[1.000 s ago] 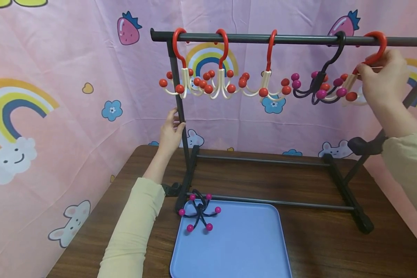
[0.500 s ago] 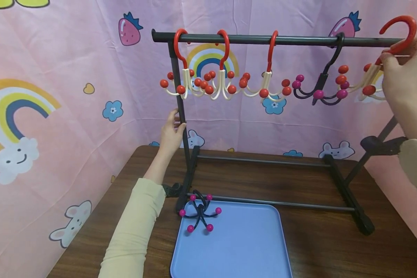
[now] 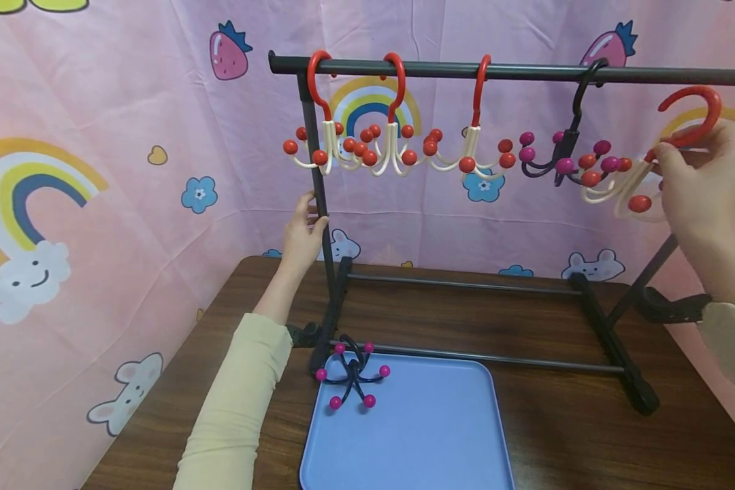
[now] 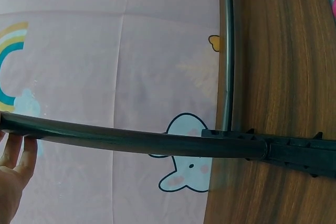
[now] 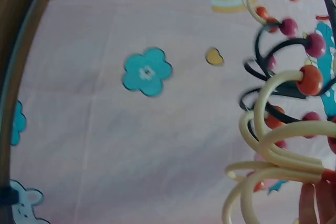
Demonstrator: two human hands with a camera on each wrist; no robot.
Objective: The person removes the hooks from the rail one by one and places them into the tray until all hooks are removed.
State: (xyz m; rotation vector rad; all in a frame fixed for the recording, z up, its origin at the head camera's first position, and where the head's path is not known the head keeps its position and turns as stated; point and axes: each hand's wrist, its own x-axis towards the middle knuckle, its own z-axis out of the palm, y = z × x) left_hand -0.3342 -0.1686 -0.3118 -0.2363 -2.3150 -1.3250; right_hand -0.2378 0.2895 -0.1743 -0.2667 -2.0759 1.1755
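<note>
My right hand (image 3: 704,180) pinches the red hook of a cream multi-arm hook hanger (image 3: 633,180), its arms tipped with red balls. This hanger is off the rail, tilted, its hook below and in front of the bar. Its arms overlap a black hook hanger (image 3: 566,146) with magenta balls, which hangs tilted on the rail. My left hand (image 3: 303,231) grips the left post (image 3: 320,184) of the black rack, thumb in front. In the left wrist view, fingers (image 4: 26,161) reach the post from below. The right wrist view shows the held hanger's cream arms (image 5: 283,156) close up.
Several cream hangers (image 3: 392,146) with red hooks hang along the rail (image 3: 435,69). Another black hanger (image 3: 353,374) lies on the blue tray (image 3: 429,422) in front of the rack's lower bar (image 3: 527,362). The rack stands on a wooden table (image 3: 563,435) before a patterned cloth.
My right hand has lifted the cream hanger off the rail, moved it right, then lowered it below the bar. The hanging black hanger has tilted slightly. My left hand stays on the post.
</note>
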